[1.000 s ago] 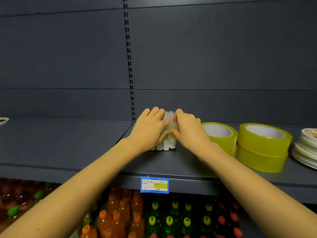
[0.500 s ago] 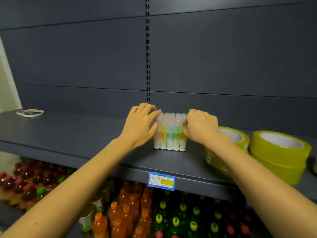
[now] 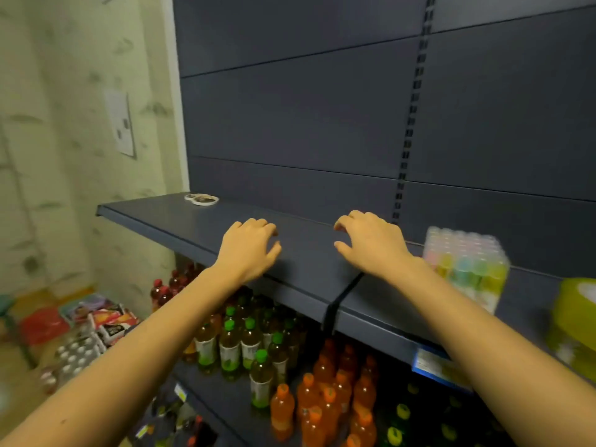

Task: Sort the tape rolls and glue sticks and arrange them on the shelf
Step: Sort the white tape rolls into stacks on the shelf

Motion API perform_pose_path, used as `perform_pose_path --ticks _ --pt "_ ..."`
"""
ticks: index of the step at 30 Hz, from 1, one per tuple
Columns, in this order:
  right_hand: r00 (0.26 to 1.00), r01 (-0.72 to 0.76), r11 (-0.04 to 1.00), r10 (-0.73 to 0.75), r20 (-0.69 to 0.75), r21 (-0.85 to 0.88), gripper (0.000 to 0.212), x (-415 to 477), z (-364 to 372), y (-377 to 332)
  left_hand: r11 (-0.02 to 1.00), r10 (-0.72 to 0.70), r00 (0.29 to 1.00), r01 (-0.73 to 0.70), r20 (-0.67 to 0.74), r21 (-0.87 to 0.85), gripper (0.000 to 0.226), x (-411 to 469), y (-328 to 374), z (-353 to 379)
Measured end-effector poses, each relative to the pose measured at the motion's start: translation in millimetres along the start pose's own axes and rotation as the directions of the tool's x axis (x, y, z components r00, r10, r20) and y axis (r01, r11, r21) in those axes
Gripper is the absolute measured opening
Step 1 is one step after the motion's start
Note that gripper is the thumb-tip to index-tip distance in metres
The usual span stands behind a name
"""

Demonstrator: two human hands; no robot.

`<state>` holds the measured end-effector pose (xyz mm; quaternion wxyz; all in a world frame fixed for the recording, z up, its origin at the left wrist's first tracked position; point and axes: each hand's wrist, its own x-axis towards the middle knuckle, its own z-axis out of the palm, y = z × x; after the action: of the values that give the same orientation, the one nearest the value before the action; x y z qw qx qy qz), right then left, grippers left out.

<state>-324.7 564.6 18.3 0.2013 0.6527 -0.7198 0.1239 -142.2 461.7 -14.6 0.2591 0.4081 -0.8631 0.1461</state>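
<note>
Pastel-capped glue sticks (image 3: pixel 466 266) stand bundled upright on the dark shelf (image 3: pixel 306 259), just right of the right hand (image 3: pixel 371 243), and a yellow tape roll (image 3: pixel 577 304) sits beyond them at the frame's edge, so that end looks sorted. The left hand (image 3: pixel 248 250) and the right are apart, fingers loosely curled over bare shelf and gripping nothing. What's left seems to be the flat white rolls (image 3: pixel 201 199), probably tape though small and blurred, alone at the far left end. Nothing blocks that reach, with drink bottles (image 3: pixel 254 346) filling the tiers below and packets (image 3: pixel 106 321) on the floor.
</note>
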Motion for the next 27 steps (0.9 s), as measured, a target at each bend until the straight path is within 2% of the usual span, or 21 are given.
perform_pose_path --ticks 5,11,18,22,27 --pt "0.989 0.102 0.991 -0.110 0.101 0.085 0.039 58 38 -79 0.994 -0.091 0.995 0.089 0.027 0.069 0.036 -18 -96 5" --pt "0.985 0.089 0.984 -0.110 0.135 0.152 0.038 139 81 -172 0.986 -0.118 0.992 0.111 0.050 0.123 0.033 -20 -217 11" --pt "0.982 0.009 0.979 -0.047 0.183 0.203 0.036 222 124 -259 0.990 -0.131 0.990 0.129 0.046 0.061 0.030 -12 -327 28" --pt "0.978 -0.104 0.951 0.044 0.203 0.293 0.033 266 144 -285 0.989 -0.147 0.989 0.147 0.019 0.004 0.029 -1 -369 40" --pt "0.963 -0.179 0.943 0.111 0.244 0.279 0.036 320 179 -304 0.982 -0.181 0.984 0.180 -0.008 -0.055 0.028 22 -411 66"
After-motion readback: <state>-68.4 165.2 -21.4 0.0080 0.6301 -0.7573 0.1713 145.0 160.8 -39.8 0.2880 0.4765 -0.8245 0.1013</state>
